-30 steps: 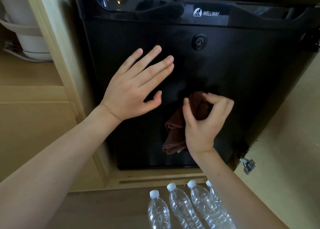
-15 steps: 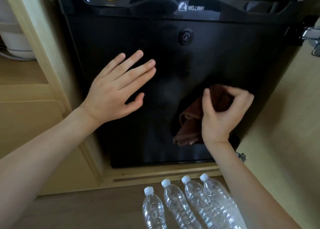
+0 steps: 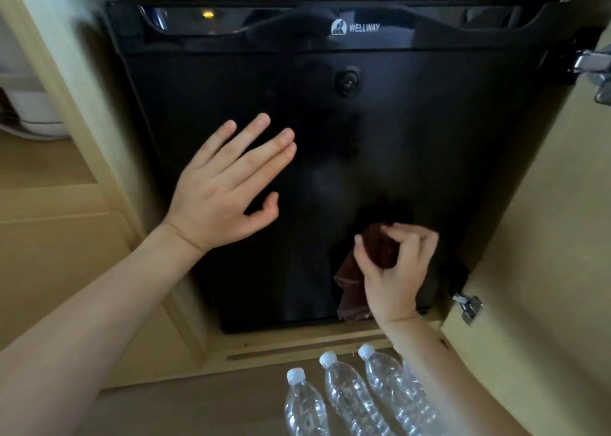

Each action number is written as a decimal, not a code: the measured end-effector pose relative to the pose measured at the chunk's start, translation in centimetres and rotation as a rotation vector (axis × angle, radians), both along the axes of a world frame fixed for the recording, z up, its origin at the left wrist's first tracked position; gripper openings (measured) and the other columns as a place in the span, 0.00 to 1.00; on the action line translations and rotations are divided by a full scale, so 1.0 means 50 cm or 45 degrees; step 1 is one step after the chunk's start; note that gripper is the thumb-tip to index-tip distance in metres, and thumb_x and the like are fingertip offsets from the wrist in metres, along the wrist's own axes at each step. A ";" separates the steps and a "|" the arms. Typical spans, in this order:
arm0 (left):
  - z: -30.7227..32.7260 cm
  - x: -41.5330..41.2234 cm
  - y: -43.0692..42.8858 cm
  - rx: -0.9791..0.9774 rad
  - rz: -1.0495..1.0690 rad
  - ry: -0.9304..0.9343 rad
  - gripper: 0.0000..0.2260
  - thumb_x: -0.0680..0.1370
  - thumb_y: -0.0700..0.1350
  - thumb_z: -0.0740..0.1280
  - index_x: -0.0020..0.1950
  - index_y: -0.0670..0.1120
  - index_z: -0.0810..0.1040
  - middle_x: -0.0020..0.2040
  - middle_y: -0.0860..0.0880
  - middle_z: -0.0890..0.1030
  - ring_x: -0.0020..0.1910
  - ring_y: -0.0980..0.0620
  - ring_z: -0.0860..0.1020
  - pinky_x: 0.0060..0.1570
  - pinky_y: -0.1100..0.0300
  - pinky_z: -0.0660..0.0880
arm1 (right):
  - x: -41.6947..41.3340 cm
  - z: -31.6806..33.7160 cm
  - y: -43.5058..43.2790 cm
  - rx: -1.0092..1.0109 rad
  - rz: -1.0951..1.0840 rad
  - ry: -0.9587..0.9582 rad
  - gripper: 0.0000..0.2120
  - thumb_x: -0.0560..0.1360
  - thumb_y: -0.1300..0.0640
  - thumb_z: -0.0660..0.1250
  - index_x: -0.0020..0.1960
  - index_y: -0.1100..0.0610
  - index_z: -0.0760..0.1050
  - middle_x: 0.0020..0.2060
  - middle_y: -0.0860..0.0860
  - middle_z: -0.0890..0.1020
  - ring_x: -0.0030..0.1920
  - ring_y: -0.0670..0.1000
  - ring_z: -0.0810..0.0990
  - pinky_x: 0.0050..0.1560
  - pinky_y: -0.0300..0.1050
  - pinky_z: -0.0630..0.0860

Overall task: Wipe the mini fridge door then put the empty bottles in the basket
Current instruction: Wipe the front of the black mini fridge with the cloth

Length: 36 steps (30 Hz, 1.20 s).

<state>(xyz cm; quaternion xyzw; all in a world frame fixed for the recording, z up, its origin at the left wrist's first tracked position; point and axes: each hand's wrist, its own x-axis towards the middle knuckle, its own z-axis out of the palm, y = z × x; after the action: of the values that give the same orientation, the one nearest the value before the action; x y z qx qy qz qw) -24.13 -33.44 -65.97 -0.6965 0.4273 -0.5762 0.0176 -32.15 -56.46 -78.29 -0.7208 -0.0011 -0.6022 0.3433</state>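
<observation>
Head view. We look down on the black mini fridge door [image 3: 413, 158], closed and set inside a pale wooden cabinet [image 3: 297, 343]. Across its top strip we read the mark WELLWAY [image 3: 363, 27], and below that sits a round keyhole [image 3: 347, 80].

Our left hand [image 3: 224, 194] lies on the left half of the door with its fingers straight and slightly spread and the thumb held out to the side. It grips nothing. We cannot tell whether the palm presses the surface or only the fingers do.

Our right hand [image 3: 396, 270] is at the lower right of the door. Its thumb and curled fingers pinch a bunched brown cloth [image 3: 378, 245] against the panel, and a loose fold of the cloth hangs down to near the door's bottom edge.

A metal hinge [image 3: 468, 306] sits just right of that hand, on the open wooden cabinet door [image 3: 545, 237].

The clear empty bottles [image 3: 350, 399] lie side by side on the floor [image 3: 185, 409] in front of the cabinet, white caps pointing toward the fridge. Three are plain; our right forearm covers most of another.
</observation>
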 end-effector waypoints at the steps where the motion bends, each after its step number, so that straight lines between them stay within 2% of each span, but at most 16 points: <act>1: 0.001 0.000 0.000 -0.001 0.005 0.001 0.24 0.76 0.45 0.67 0.72 0.43 0.73 0.73 0.47 0.71 0.74 0.43 0.67 0.75 0.47 0.59 | 0.008 0.042 0.008 -0.009 -0.018 -0.069 0.14 0.71 0.57 0.75 0.50 0.64 0.75 0.49 0.64 0.72 0.54 0.48 0.72 0.60 0.31 0.69; 4: 0.003 -0.002 -0.001 -0.001 0.010 -0.002 0.24 0.77 0.45 0.67 0.72 0.43 0.73 0.73 0.47 0.71 0.74 0.44 0.67 0.76 0.48 0.58 | 0.029 0.116 0.039 0.049 -0.069 -0.178 0.15 0.71 0.60 0.77 0.49 0.68 0.76 0.50 0.64 0.73 0.54 0.49 0.73 0.58 0.33 0.71; 6: 0.004 -0.001 -0.001 -0.002 0.008 0.001 0.23 0.77 0.45 0.66 0.72 0.43 0.73 0.73 0.47 0.71 0.74 0.44 0.67 0.76 0.49 0.58 | 0.035 0.088 0.054 0.028 -0.061 -0.177 0.16 0.70 0.60 0.77 0.51 0.64 0.74 0.51 0.64 0.73 0.54 0.48 0.73 0.58 0.34 0.72; 8: 0.003 -0.003 0.000 0.000 0.019 0.011 0.23 0.77 0.45 0.66 0.72 0.43 0.73 0.73 0.47 0.71 0.74 0.44 0.67 0.76 0.48 0.58 | 0.026 0.009 0.056 -0.114 0.001 -0.074 0.19 0.68 0.59 0.78 0.52 0.59 0.72 0.53 0.59 0.71 0.54 0.49 0.73 0.58 0.34 0.73; 11: 0.006 -0.005 -0.001 0.000 0.026 0.018 0.23 0.77 0.46 0.66 0.72 0.43 0.73 0.73 0.47 0.71 0.74 0.44 0.67 0.76 0.48 0.58 | 0.003 -0.099 0.038 -0.325 0.103 0.181 0.30 0.58 0.66 0.84 0.52 0.57 0.70 0.54 0.57 0.69 0.53 0.52 0.73 0.61 0.24 0.68; 13: 0.001 -0.005 -0.002 -0.016 0.032 0.036 0.23 0.78 0.46 0.66 0.73 0.43 0.72 0.73 0.47 0.71 0.74 0.44 0.66 0.76 0.48 0.58 | -0.005 -0.107 0.027 -0.362 0.124 0.247 0.28 0.61 0.64 0.83 0.52 0.56 0.70 0.54 0.54 0.69 0.51 0.51 0.74 0.59 0.26 0.70; 15: -0.021 -0.007 -0.001 0.000 0.037 0.054 0.24 0.77 0.47 0.66 0.73 0.44 0.72 0.74 0.47 0.70 0.75 0.45 0.66 0.76 0.47 0.56 | -0.003 -0.066 0.026 -0.317 0.091 0.169 0.20 0.68 0.57 0.79 0.51 0.56 0.71 0.53 0.53 0.69 0.50 0.49 0.75 0.54 0.31 0.73; 16: -0.041 -0.008 0.002 0.043 0.042 0.053 0.24 0.77 0.47 0.66 0.73 0.44 0.72 0.74 0.48 0.70 0.75 0.45 0.66 0.76 0.47 0.55 | 0.001 -0.034 0.031 -0.266 0.075 0.095 0.17 0.70 0.55 0.77 0.51 0.56 0.71 0.52 0.53 0.70 0.50 0.48 0.74 0.54 0.30 0.73; 19: -0.100 -0.005 0.012 0.181 0.058 0.015 0.25 0.76 0.48 0.67 0.74 0.46 0.71 0.74 0.50 0.70 0.74 0.47 0.66 0.76 0.48 0.55 | 0.020 0.046 0.053 -0.124 0.032 -0.117 0.17 0.71 0.55 0.76 0.52 0.57 0.71 0.51 0.58 0.73 0.53 0.43 0.71 0.56 0.29 0.70; 22: -0.116 0.003 0.012 0.171 0.050 -0.021 0.26 0.76 0.48 0.67 0.74 0.46 0.71 0.73 0.50 0.70 0.74 0.47 0.66 0.76 0.48 0.56 | 0.035 0.033 0.071 -0.131 0.026 -0.135 0.18 0.70 0.55 0.77 0.53 0.57 0.71 0.52 0.57 0.73 0.53 0.46 0.73 0.57 0.32 0.72; 25: -0.117 0.007 0.011 0.154 0.045 -0.031 0.26 0.76 0.48 0.67 0.74 0.46 0.71 0.73 0.50 0.70 0.74 0.47 0.66 0.76 0.48 0.56 | 0.029 -0.089 0.067 -0.408 0.104 0.042 0.20 0.68 0.55 0.78 0.53 0.55 0.71 0.54 0.53 0.70 0.52 0.50 0.75 0.55 0.35 0.74; 28: -0.117 0.006 0.013 0.170 0.059 -0.039 0.26 0.76 0.48 0.67 0.74 0.46 0.71 0.74 0.49 0.70 0.74 0.46 0.66 0.75 0.48 0.56 | 0.013 -0.191 0.040 -0.840 0.202 0.282 0.28 0.61 0.57 0.84 0.53 0.55 0.70 0.53 0.53 0.70 0.49 0.51 0.73 0.46 0.43 0.80; 30: -0.117 0.006 0.012 0.166 0.057 -0.038 0.26 0.76 0.48 0.67 0.74 0.46 0.71 0.73 0.49 0.70 0.74 0.46 0.67 0.75 0.48 0.56 | 0.008 -0.197 0.033 -0.915 0.215 0.328 0.28 0.62 0.58 0.83 0.53 0.56 0.70 0.52 0.53 0.70 0.48 0.51 0.73 0.44 0.44 0.81; 32: -0.116 0.005 0.012 0.169 0.057 -0.027 0.25 0.76 0.48 0.67 0.74 0.46 0.71 0.73 0.49 0.70 0.74 0.46 0.67 0.76 0.49 0.56 | 0.009 -0.164 0.045 -0.817 0.159 0.260 0.24 0.65 0.58 0.81 0.53 0.56 0.70 0.52 0.53 0.70 0.47 0.52 0.75 0.44 0.43 0.80; 36: -0.114 0.004 0.014 0.176 0.065 -0.029 0.26 0.76 0.49 0.67 0.74 0.46 0.71 0.74 0.50 0.69 0.74 0.46 0.66 0.75 0.48 0.57 | 0.024 -0.037 0.092 -0.387 0.155 0.000 0.15 0.72 0.55 0.76 0.53 0.56 0.72 0.53 0.53 0.71 0.50 0.52 0.77 0.53 0.38 0.76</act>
<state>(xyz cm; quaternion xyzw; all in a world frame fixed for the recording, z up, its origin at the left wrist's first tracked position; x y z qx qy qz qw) -23.93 -32.73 -71.67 -0.6976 0.4478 -0.5528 0.0852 -30.98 -51.89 -80.11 -0.7629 -0.1360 -0.5733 0.2662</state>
